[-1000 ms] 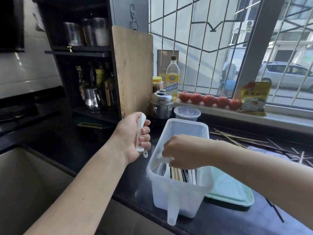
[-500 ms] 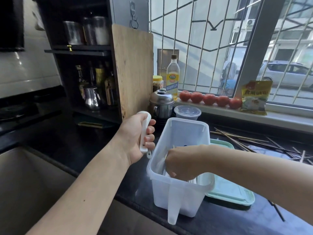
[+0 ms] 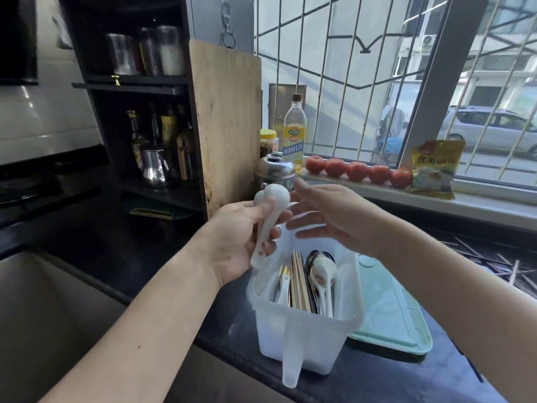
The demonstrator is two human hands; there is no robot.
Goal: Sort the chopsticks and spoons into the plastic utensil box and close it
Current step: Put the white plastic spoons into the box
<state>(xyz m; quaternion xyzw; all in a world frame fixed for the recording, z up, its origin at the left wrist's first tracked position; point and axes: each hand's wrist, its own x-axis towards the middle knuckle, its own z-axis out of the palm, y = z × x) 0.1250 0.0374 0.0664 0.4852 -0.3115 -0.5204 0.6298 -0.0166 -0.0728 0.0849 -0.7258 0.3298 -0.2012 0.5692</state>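
Note:
My left hand grips white plastic spoons by their handles, bowls up, just left of the box's far end. My right hand hovers open above the box, fingers straight and pointing left toward the spoon bowls, holding nothing. The translucent plastic utensil box stands open on the black counter. Inside it lie wooden chopsticks, a white spoon and metal spoons. Its pale green lid lies flat to the right of the box. More loose chopsticks are scattered on the counter at far right.
A wooden cutting board leans upright behind my left hand. A steel pot, an oil bottle and a row of tomatoes stand along the windowsill. A sink lies at lower left.
My right hand came up out of the box, empty, and now reaches toward the spoons. My left hand turned and moved right, closer to the box, spoon bowls now up.

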